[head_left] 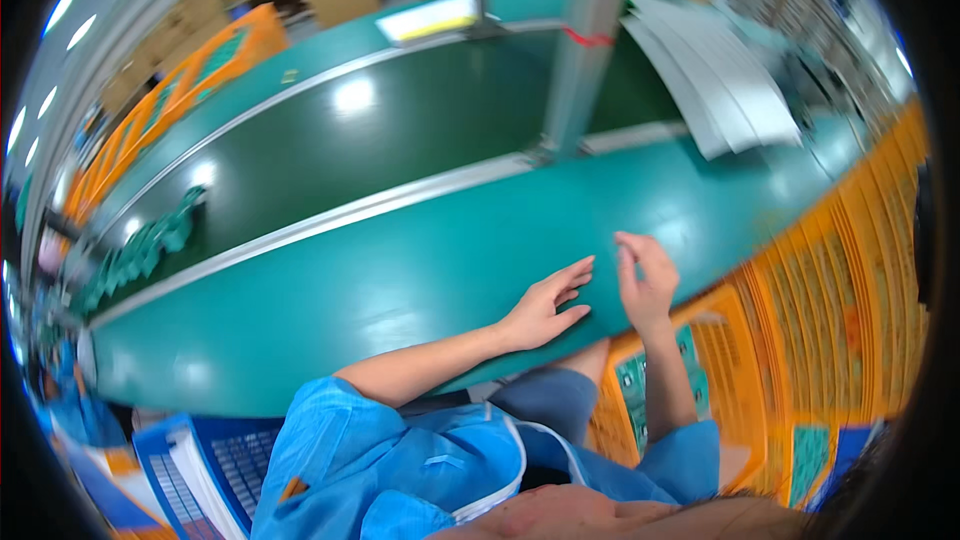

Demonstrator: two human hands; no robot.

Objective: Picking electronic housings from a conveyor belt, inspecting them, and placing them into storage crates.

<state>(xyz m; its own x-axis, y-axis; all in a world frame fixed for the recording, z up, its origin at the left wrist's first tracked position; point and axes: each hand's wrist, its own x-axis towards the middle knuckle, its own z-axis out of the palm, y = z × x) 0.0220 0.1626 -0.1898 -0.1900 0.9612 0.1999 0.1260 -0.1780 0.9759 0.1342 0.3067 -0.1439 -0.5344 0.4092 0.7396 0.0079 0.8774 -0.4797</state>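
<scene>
My left hand [547, 310] hovers over or rests on the teal tabletop [330, 300]; I cannot tell which. Its fingers are stretched out toward the right, thumb apart, with nothing held. To its right, near the table's front edge, my right hand [650, 280] is raised with fingers curled and thumb close to the index fingertip. Whatever may be in that pinch is too small to make out. Below my right forearm, an orange crate [735, 360] holds green boards [632, 395], partly covered by the arm.
Beyond the tabletop runs a dark green conveyor belt [400, 105], with a metal post [585, 60] at its near rail. White sheets [715, 70] overhang at the far right. Stacked orange trays [850, 290] stand right. Green pieces [150, 240] lie on the belt's left end. A blue crate [215, 460] sits lower left.
</scene>
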